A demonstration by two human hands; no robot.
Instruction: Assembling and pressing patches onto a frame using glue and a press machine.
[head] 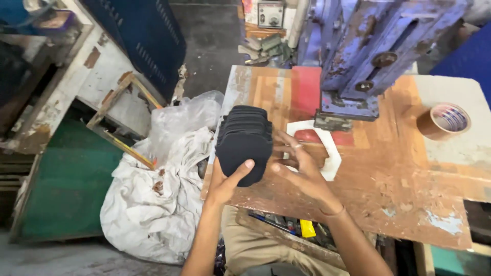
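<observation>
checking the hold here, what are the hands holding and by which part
Both hands hold a stack of black cut pieces: the left hand cups its near end, thumb across the front, and the right hand steadies its right side.

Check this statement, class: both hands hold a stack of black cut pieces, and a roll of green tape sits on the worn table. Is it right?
One detail is wrong: the roll of tape is brown, not green, as the head view shows. Both the left hand and right hand do hold the stack of black cut pieces over the worn table.
</observation>
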